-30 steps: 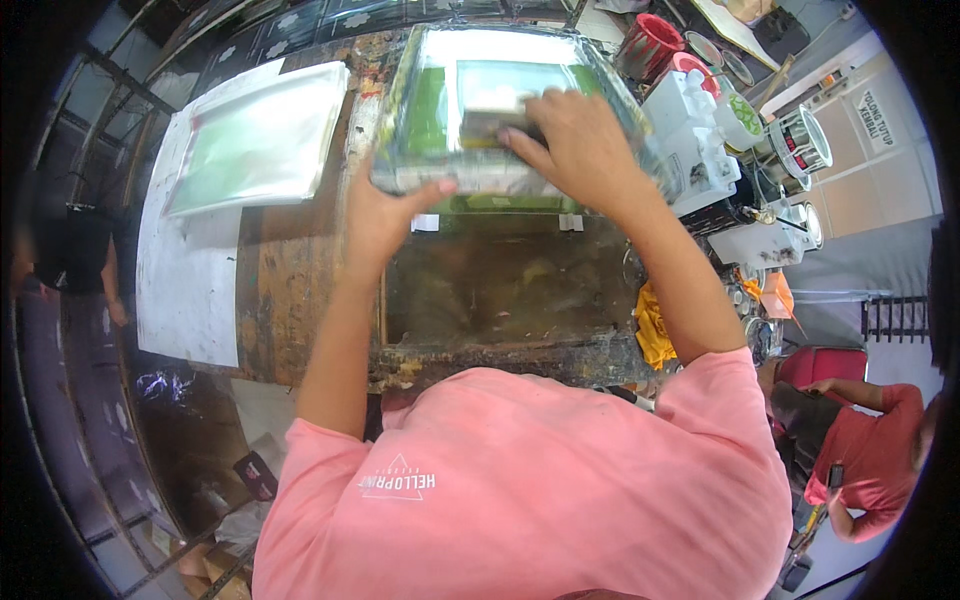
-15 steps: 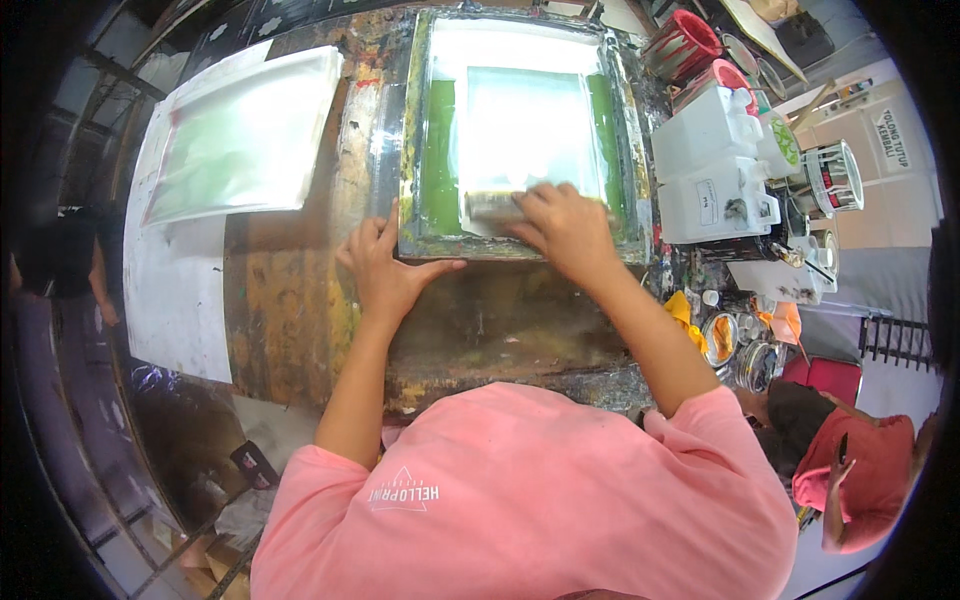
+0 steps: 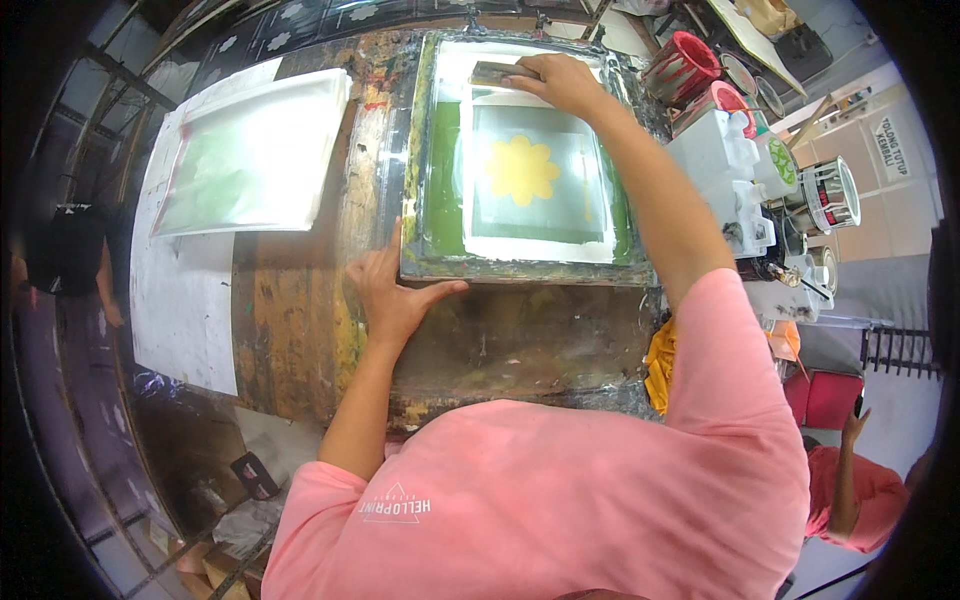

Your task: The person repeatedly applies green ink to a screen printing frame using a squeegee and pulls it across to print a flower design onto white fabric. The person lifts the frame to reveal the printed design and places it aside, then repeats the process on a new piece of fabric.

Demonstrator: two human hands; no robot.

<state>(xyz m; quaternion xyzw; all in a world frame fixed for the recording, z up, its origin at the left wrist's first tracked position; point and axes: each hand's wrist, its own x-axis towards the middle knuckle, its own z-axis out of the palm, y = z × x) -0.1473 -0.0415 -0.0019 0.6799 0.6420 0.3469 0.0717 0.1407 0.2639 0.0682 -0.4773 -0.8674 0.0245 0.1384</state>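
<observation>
A silk-screen frame [image 3: 530, 271] with a green-coated mesh lies on the stained work table [image 3: 290, 330]. My left hand [image 3: 388, 295] rests at its near left corner, thumb along the near edge and index finger along the left side, spread open. At the far end of the mesh my right hand [image 3: 562, 82] is closed round a squeegee [image 3: 492, 72]. A yellow flower shape [image 3: 521, 171] shows in the pale middle area of the screen. White ink [image 3: 465, 60] lies along the far end of the mesh.
A stack of clear-looking sheets [image 3: 255, 150] lies on white paper [image 3: 185, 320] at the left. To the right stand white jugs [image 3: 712, 160], red-stained cans [image 3: 682, 62], and a yellow cloth [image 3: 661, 365]. Other people [image 3: 850, 490] are at the far right and left [image 3: 68, 250].
My right hand has pushed the squeegee from the near end of the screen to its far end, and the yellow flower is now visible. My left hand stays at the corner.
</observation>
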